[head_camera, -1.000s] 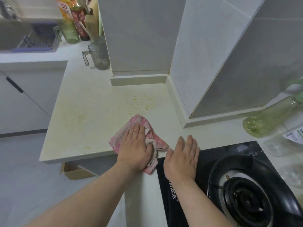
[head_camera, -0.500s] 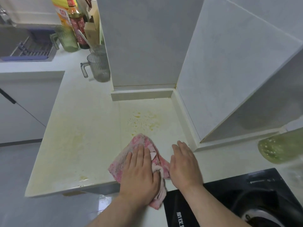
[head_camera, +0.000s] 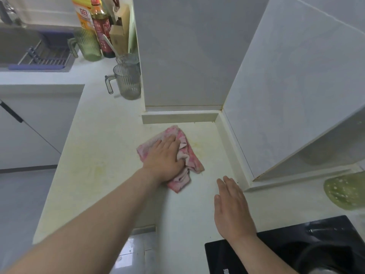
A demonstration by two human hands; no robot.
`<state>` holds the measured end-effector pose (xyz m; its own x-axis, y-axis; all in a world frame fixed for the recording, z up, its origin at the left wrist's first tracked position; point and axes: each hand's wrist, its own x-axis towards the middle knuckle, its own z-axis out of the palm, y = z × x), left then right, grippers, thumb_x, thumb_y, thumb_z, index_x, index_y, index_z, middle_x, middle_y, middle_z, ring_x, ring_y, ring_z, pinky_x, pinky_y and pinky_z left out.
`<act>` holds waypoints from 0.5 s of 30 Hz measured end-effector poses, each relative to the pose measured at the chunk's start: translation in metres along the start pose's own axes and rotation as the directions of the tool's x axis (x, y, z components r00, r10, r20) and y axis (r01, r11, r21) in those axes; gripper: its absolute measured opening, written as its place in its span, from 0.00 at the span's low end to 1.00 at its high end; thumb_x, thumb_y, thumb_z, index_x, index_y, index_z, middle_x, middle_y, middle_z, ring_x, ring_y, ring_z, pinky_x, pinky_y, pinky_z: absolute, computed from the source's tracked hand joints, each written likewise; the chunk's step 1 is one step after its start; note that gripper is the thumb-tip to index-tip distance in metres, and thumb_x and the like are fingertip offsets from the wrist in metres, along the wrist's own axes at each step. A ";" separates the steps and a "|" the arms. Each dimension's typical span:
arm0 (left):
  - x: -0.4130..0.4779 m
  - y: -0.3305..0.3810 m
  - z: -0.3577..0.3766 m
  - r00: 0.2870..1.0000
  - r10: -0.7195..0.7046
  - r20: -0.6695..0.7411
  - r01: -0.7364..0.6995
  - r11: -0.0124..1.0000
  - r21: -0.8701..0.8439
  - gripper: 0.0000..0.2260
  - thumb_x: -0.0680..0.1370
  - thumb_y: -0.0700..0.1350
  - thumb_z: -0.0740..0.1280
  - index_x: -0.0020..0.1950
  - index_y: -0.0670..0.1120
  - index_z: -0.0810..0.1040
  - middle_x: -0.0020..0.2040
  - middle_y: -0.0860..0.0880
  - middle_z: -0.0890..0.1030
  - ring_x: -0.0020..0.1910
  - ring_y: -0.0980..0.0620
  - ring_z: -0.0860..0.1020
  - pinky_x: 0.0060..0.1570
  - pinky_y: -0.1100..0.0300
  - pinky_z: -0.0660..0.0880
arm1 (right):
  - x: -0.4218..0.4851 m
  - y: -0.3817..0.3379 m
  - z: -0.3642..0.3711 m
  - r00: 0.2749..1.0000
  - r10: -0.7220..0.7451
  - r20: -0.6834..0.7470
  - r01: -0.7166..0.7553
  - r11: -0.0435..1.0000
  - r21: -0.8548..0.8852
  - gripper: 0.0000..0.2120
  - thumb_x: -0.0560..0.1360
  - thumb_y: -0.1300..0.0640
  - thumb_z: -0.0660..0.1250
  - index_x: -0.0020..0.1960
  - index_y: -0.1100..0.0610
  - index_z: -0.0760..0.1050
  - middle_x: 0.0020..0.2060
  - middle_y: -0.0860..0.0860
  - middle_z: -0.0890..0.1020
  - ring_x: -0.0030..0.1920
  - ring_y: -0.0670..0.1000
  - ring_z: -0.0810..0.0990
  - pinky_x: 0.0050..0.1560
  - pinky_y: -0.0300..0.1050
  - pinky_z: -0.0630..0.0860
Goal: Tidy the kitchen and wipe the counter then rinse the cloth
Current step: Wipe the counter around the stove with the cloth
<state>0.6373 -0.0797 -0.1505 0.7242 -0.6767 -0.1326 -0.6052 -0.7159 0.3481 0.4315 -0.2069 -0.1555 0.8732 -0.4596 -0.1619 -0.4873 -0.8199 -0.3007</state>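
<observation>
wiping step: left hand (head_camera: 163,162), fingers flat, presses the pink cloth (head_camera: 190,158) on the surface (head_camera: 110,135) near the back ledge (head_camera: 179,118); right hand (head_camera: 231,208) rests flat, empty. next: sweep across the yellow stains (head_camera: 198,146).

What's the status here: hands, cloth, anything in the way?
Left hand flat, pressing pink cloth on counter. Right hand open, flat beside stove. Yellow stains left of cloth. Ribbed mug at back, well apart.

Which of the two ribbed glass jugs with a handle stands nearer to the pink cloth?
The grey ribbed glass jug, which stands beside the tiled pillar. The green ribbed glass jug is farther back, next to the sink.
</observation>
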 end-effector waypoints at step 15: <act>-0.049 -0.005 -0.005 0.994 0.093 0.063 -0.091 0.995 -0.046 0.34 0.76 0.61 0.58 0.78 0.48 0.58 0.80 0.48 0.54 0.78 0.50 0.53 0.75 0.54 0.48 | 0.000 0.003 0.006 0.999 0.009 -0.031 -0.007 0.999 0.044 0.24 0.84 0.53 0.47 0.79 0.54 0.54 0.79 0.49 0.53 0.79 0.47 0.48 0.77 0.40 0.43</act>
<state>0.6066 -0.0426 -0.1414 0.6422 -0.7501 -0.1578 -0.6523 -0.6430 0.4014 0.4303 -0.2078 -0.1622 0.8683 -0.4771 -0.1355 -0.4931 -0.8007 -0.3402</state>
